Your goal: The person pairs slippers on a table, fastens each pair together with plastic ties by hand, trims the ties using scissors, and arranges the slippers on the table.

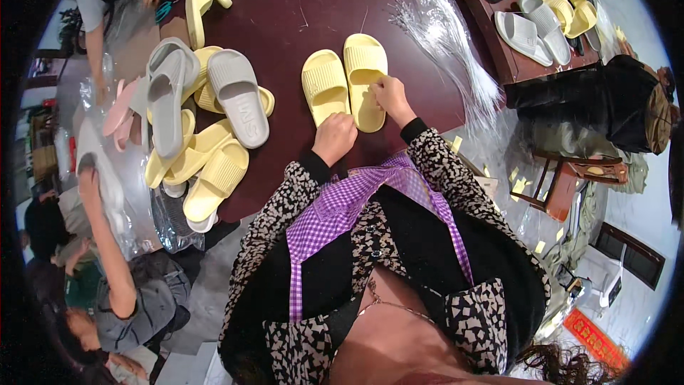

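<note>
A pair of yellow slide sandals lies side by side on the dark red table, toes pointing away from me. My left hand [335,138] is closed at the heel of the left yellow slide [325,85], its fingers curled over the end. At the outer edge of the right yellow slide [366,57], just behind the strap, my right hand [392,98] is closed with its fingertips pressed together. Whether a thin thread is also between those fingertips is too small to make out.
To the left sits a pile of grey slides [239,96] and yellow slides [216,178]. Clear plastic strips [452,36] hang over the table's right side. More slides lie on another red table [491,43] at the far right. Other people work on the left.
</note>
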A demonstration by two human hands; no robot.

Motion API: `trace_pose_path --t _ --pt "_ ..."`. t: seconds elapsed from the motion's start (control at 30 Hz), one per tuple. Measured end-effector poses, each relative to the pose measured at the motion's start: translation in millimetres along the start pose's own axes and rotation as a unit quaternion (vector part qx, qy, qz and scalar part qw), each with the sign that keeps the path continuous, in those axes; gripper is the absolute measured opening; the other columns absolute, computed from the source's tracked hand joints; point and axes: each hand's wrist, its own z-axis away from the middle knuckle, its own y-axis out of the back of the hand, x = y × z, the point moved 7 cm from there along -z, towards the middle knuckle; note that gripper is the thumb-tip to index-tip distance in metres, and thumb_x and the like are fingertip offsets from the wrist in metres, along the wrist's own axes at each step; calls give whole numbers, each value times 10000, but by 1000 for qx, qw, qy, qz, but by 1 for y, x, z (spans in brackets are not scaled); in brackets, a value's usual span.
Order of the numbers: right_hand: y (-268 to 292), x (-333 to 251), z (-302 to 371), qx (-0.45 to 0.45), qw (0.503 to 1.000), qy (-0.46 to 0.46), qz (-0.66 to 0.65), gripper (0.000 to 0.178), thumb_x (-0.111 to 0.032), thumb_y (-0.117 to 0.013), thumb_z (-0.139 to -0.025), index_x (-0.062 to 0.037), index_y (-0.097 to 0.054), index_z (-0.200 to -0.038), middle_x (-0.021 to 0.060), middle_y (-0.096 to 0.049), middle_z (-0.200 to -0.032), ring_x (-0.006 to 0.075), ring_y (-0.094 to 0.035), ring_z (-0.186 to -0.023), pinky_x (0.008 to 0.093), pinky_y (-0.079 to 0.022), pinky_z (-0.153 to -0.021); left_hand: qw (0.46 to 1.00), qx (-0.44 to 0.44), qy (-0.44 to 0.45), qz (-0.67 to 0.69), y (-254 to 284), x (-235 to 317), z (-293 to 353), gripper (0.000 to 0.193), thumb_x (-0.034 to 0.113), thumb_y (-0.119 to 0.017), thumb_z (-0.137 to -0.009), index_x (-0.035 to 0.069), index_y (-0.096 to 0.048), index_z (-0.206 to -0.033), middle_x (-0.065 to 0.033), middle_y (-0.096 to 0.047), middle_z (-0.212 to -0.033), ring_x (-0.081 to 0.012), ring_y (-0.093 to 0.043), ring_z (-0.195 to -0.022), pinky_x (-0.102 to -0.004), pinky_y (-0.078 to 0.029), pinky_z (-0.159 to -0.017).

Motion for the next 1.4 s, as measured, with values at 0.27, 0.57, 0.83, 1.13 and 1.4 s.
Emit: trace_pose_path --t 0.27,0.57,0.83,1.13,1.4 --pt "9 -19 12 74 977 202 -12 166 -67 -544 -806 39 -594 -923 125 -621 -688 163 -617 -574 291 -494 -514 996 38 17 -83 -10 -24 -19 108 81 -541 -745 33 -498 -659 -130 -536 -697 -295 -542 -699 -388 -457 -640" --pt "56 -6 -29 98 988 82 -93 183 -128 -578 -791 9 -634 -900 206 -629 -774 346 -619 -758 375 -487 -657 993 47 17 -109 -16 -26 -20 90 77 -532 -750 46 -489 -677 -106 -504 -701 -271 -521 -713 -370 -449 -630" --pt "40 -17 -118 51 990 84 97 260 -263 -587 -772 -17 -655 -825 198 -628 -780 345 -613 -774 408 -472 -703 988 61 1 -140 -12 -33 -28 27 70 -506 -746 50 -489 -738 -102 -478 -745 -261 -496 -749 -346 -421 -683" --pt "19 -76 -113 3 980 194 -33 142 -107 -545 -809 -15 -605 -898 139 -625 -797 215 -599 -748 325 -469 -699 993 16 112 22 -17 -65 -22 173 92 -458 -790 17 -610 -761 -195 -580 -740 -342 -570 -715 -400 -442 -664" --pt "-76 -139 -82 -187 888 414 75 70 -45 -565 -761 13 -582 -795 165 -566 -688 293 -591 -650 350 -463 -602 993 51 20 -105 -2 -45 -13 125 119 -484 -756 22 -541 -809 -104 -528 -865 -262 -535 -831 -358 -435 -721"
